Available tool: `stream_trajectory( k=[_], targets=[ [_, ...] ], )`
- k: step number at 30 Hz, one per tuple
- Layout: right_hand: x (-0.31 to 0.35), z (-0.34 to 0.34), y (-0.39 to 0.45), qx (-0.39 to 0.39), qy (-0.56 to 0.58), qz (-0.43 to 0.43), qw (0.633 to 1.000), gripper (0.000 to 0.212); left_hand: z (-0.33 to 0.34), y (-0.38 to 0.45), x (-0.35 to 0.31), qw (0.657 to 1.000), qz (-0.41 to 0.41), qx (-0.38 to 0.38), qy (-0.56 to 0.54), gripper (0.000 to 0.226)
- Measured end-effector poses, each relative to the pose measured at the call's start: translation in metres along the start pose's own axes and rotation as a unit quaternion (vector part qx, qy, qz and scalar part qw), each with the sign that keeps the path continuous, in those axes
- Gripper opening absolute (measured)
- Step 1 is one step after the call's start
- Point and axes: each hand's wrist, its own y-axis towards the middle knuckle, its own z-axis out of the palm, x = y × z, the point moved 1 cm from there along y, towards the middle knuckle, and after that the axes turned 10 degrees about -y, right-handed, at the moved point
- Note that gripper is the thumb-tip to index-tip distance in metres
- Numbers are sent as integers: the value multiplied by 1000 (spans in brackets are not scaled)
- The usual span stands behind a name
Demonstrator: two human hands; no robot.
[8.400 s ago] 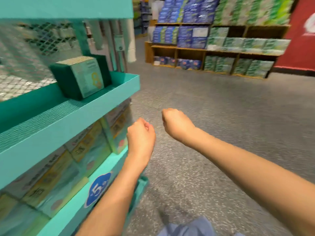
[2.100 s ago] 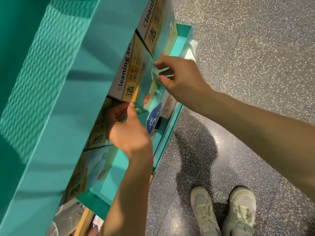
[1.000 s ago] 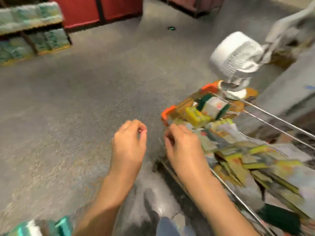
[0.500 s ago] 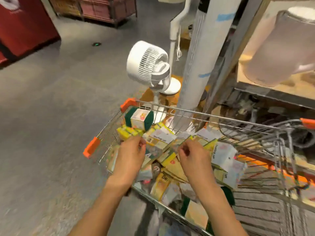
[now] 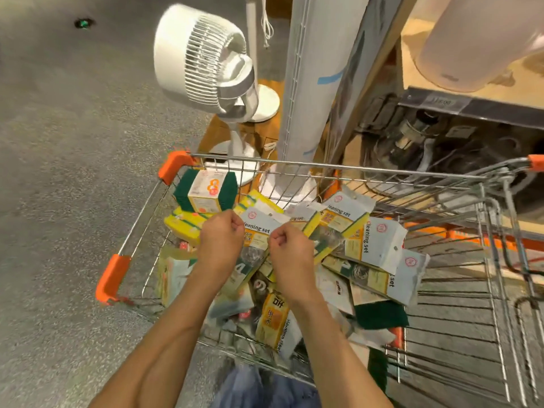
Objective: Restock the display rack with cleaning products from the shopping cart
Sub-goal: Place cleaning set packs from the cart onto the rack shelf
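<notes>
The cart (image 5: 353, 167) in front of me is bare silver wire with bright orange plastic corners. The cleaning set packs (image 5: 378, 244) inside are white across the top with dark lettering and a small red round mark, yellow and orange lower down. One sponge block (image 5: 206, 191) is dark green with a white and orange label. The fan (image 5: 203, 58) beyond is white, with a grey band. The floor (image 5: 73, 142) is speckled grey.

Cleaning-set packs (image 5: 365, 240) lie heaped in the shopping cart (image 5: 323, 165); a sponge pack (image 5: 205, 189) stands in its far left corner, with a fan (image 5: 203, 57) on the floor beyond
</notes>
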Motion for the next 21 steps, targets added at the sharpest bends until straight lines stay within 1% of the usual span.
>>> stream_trajectory(
  k=[2,4,6,9,11,13,15,17,19,21],
  targets=[
    [-1,15,8,-1,14,40,999,11,5,12,10,1000,-19,16,0,9],
    [-5,31,17,21,7,85,996,10,12,24,25,998,-48,41,16,10],
    [-12,47,24,57,-4,124,991,18,20,33,42,995,-65,65,27,20],
    [-20,67,26,94,-24,128,987,28,28,43,62,989,-83,108,62,37],
    [-21,73,26,109,-33,131,985,29,30,47,69,983,-106,136,60,38],
    [-23,77,26,117,-34,141,983,30,30,50,72,979,-122,159,36,33],
    [-25,82,24,117,-12,163,979,29,31,51,75,973,-141,185,13,33],
    [-27,88,23,109,19,194,975,22,32,48,78,967,-154,205,-1,34],
    [-28,89,23,94,33,225,969,20,33,43,82,967,-153,201,-7,34],
    [-28,84,21,74,46,244,966,26,31,35,80,970,-147,194,-1,33]
  ],
)
